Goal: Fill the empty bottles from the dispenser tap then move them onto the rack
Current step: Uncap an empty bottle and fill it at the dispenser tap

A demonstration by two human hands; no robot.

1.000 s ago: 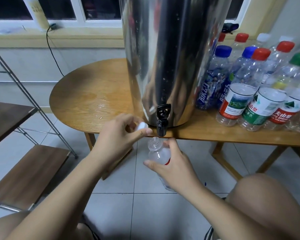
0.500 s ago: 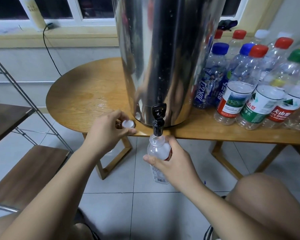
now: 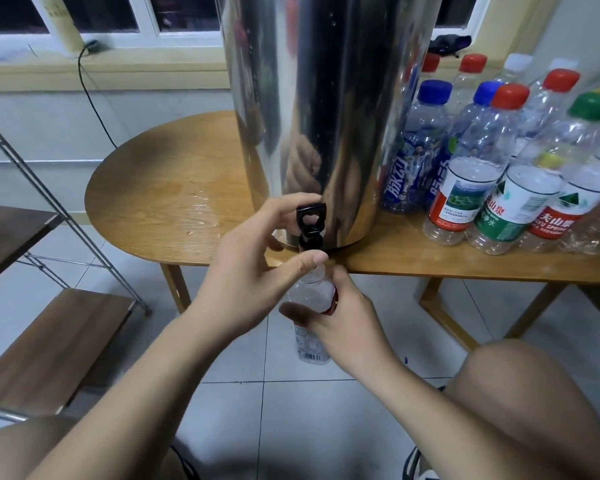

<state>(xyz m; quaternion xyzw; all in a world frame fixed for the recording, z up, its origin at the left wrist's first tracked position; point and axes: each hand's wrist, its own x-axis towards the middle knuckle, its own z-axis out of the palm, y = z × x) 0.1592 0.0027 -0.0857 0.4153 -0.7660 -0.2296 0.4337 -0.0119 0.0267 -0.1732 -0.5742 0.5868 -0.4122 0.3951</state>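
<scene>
One big steel dispenser (image 3: 326, 116) sits at the wooden table (image 3: 174, 188) edge, with ten or so capped bottles (image 3: 471, 188) crowded to its right. Left hand (image 3: 250, 268) curls round its one black tap (image 3: 310, 220). Right hand (image 3: 343, 323) grips one uncapped bottle (image 3: 309, 296) upright just under the spout, mouth pointing up.

One steel dispenser (image 3: 326, 116) with one black tap (image 3: 310, 226); one wooden table (image 3: 160, 188); one uncapped bottle (image 3: 310, 299); two hands, the left hand (image 3: 246, 271) and the right hand (image 3: 340, 317); about ten capped bottles (image 3: 465, 188), counted by lid: four red caps (image 3: 510, 95), two blue caps (image 3: 433, 91), one green cap (image 3: 593, 105), three white caps (image 3: 518, 62), the group cut off at the right edge; one rack (image 3: 66, 216) showing two wooden shelves (image 3: 49, 341); one black cable (image 3: 94, 95).
</scene>
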